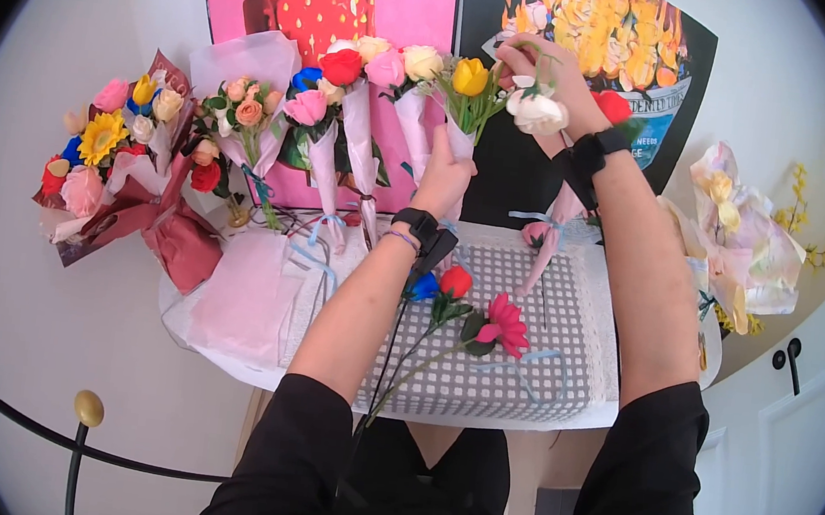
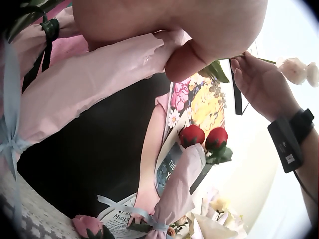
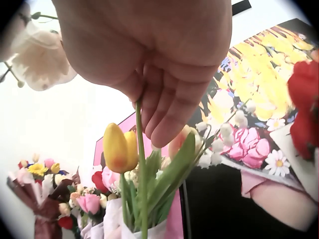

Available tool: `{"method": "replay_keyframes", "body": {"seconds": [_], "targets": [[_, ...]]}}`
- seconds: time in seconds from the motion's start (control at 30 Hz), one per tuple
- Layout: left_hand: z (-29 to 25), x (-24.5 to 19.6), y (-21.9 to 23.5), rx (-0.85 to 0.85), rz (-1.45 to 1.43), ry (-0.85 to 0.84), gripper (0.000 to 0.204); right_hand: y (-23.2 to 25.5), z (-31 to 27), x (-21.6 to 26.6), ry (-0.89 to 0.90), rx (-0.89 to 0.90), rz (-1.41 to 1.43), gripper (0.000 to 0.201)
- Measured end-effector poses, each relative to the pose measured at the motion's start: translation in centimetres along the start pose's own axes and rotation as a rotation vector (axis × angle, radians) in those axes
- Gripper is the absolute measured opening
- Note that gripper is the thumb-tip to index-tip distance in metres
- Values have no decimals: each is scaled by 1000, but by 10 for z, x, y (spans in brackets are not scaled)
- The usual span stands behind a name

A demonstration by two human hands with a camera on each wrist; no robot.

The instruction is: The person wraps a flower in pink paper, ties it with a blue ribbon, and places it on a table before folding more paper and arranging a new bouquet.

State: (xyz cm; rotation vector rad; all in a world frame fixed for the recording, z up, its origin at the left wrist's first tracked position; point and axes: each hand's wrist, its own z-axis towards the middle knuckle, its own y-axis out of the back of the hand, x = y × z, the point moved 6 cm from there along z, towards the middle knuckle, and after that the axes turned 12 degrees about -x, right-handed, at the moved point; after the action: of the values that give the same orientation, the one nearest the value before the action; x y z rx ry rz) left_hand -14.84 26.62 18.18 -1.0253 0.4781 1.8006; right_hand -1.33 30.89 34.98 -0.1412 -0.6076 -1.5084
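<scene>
A pale-walled room, looking like part of a home, is serving as a small flower corner. Behind the cloth-covered table (image 1: 569, 314), 2 posters (image 1: 496, 181) are standing upright. Wrapped bouquets (image 1: 179, 228) are flanking the table, and a white door (image 1: 801, 439) with a black handle (image 1: 793, 366) is showing to its right.

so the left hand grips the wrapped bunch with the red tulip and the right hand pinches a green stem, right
Not quite: the tulip is yellow, not red, as the head view shows. The left hand does grip the wrapped bunch, and the right hand pinches a green stem.
</scene>
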Motion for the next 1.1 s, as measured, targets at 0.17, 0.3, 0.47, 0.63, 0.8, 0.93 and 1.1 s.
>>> {"method": "replay_keyframes", "body": {"seconds": [0.17, 0.3, 0.47, 0.63, 0.8, 0.93, 1.1], "targets": [[2, 4, 1, -8, -26, 3, 52, 7, -9, 8, -125, -90, 28, 23], [7, 10, -5, 13, -37, -47, 45, 22, -37, 16, -231, -244, 422, 24], [-3, -14, -19, 85, -229, 17, 39, 58, -90, 24, -339, -492, 378, 25], [-14, -10, -35, 260, -498, 394, 39, 84, -142, 31, -437, -559, 441, 25], [-5, -5, -41, 196, -365, 307, 36, 84, -176, 2, -511, -387, 414, 24], [-15, -1, -42, 132, -397, 441, 37, 63, -200, -29, -646, -120, 340, 28], [-22, 0, -45, 74, -303, 389, 35, 58, -214, -28, -705, -183, 449, 25]]}}
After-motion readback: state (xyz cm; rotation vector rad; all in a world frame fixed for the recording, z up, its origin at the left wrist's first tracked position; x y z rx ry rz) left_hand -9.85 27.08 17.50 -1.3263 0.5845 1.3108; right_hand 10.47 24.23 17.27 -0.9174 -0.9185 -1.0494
